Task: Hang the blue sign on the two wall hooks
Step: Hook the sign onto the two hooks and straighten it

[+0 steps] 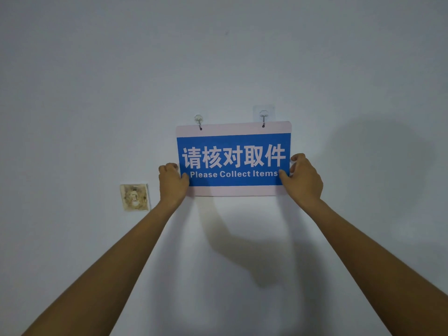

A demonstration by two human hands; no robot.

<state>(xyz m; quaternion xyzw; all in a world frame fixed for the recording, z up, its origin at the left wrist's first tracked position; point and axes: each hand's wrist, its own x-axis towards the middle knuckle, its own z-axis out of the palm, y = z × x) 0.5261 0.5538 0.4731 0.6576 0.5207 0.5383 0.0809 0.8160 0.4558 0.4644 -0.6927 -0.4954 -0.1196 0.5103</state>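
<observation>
The blue sign (234, 141) with white lettering and pale borders lies flat against the white wall, roughly level. The metal tip of the left hook (199, 120) passes through the hole near the sign's top left corner. The right hook (263, 116), on a clear adhesive pad, passes through the hole near the top right. My left hand (172, 181) grips the sign's lower left edge, thumb on the blue face. My right hand (303, 179) grips the lower right edge the same way.
A stained, yellowed wall plate (134, 197) sits on the wall just left of my left hand. Shadows of my arms fall on the wall (97, 93) below and to the right of the sign.
</observation>
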